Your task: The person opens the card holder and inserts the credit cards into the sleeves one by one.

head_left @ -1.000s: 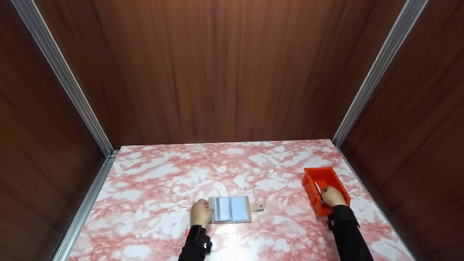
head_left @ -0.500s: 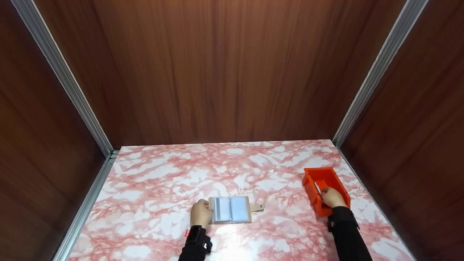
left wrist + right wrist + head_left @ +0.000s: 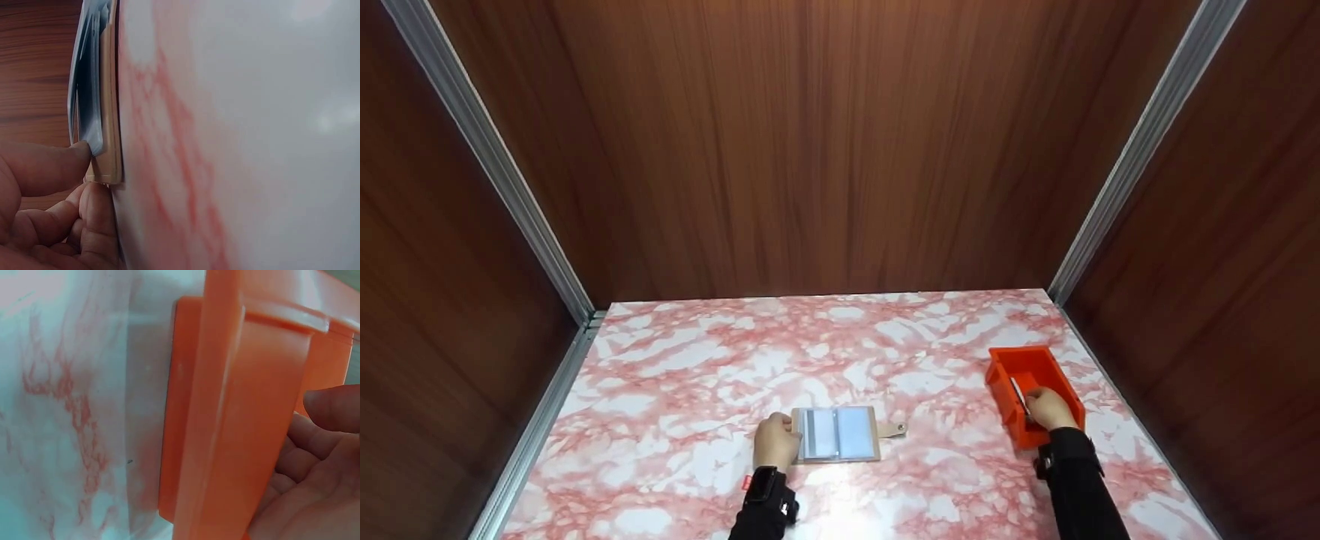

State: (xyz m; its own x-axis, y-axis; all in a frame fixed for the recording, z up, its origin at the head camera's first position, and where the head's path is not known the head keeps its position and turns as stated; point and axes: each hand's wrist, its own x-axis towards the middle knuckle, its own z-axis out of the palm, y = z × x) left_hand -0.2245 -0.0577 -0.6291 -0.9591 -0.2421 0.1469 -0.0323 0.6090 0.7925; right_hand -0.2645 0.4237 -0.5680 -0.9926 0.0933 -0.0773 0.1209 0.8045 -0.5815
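A card holder (image 3: 855, 433) with clear plastic sleeves and a tan cover lies spread flat on the table. My left hand (image 3: 776, 442) pinches its left edge. In the left wrist view the thumb (image 3: 56, 166) presses on the sleeves while the fingers curl at the cover's edge. On the right, my right hand (image 3: 1048, 409) reaches into an orange bin (image 3: 1003, 394). Beside its fingertips a thin, white-edged card-like piece (image 3: 1018, 391) leans along the bin's left side. The bin's wall hides the fingertips in the right wrist view, so their hold on that piece is unclear.
The holder's snap strap (image 3: 894, 429) points right across the pink-and-white marbled table (image 3: 697, 375). Brown wood-grain panels (image 3: 825, 150) with metal corner posts close off the back and both sides. A small red tag (image 3: 747, 481) shows beside the left wrist.
My right hand has shifted very slightly inside the orange bin, and the white-edged piece shows a little more of its length. My left hand and the card holder have stayed in place.
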